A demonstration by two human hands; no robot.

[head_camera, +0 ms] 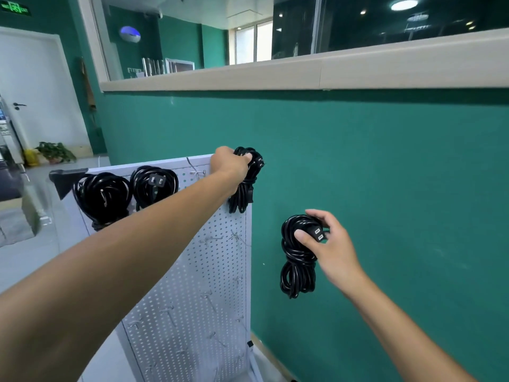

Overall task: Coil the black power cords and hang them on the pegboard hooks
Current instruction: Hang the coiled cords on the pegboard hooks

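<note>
Hanging was partly complete: two coiled cords (103,198) (153,186) hung at the pegboard (192,299) top row. The left hand (230,165) gripped a third coil (245,183) at the pegboard's upper right corner, fingers curled round it. Right of the pegboard, the right hand (327,244) pinched a fourth coil (298,260), not yet hung.

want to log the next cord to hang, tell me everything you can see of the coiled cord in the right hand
The coiled cord is black, glossy, rubbery-looking cable wound into several loops and wrapped around its middle, so loops bulge above and hang below. A black plug end with two pale rectangular marks lies near the top. The right hand grips its upper part, holding it in the air before the green wall, off the pegboard.
</note>
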